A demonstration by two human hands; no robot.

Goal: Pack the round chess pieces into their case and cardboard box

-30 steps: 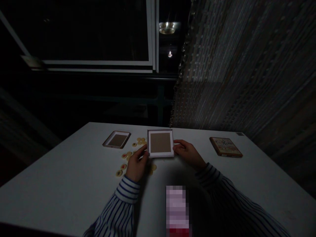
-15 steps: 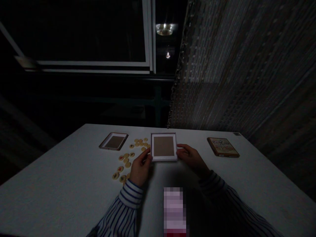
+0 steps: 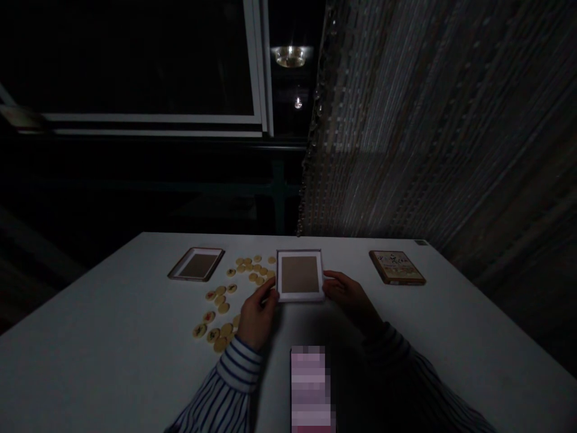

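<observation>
Between my hands is a shallow, square open box [image 3: 300,275] with pale walls and a brown bottom; nothing lies in it. My left hand [image 3: 256,316] is closed on its left edge, thumb and fingers gripping near the front corner. On the opposite side, my right hand [image 3: 351,297] pinches the right edge. Several round wooden Chinese chess pieces [image 3: 224,307] are scattered to the left of the box, some bearing red or dark characters. My left wrist and sleeve partly cover the nearest pieces.
A second open box or lid [image 3: 198,264] lies at the table's back left. Back right is a flat box [image 3: 397,267] with a printed cover. A blurred-out phone-like object [image 3: 310,385] lies in front of me. Beyond the white table [image 3: 112,337] hangs a bead curtain [image 3: 383,120].
My view has turned slightly to the right. Both hands have carried the open box a little to the right of the chess pieces, uncovering more of them. The grip stays the same.
</observation>
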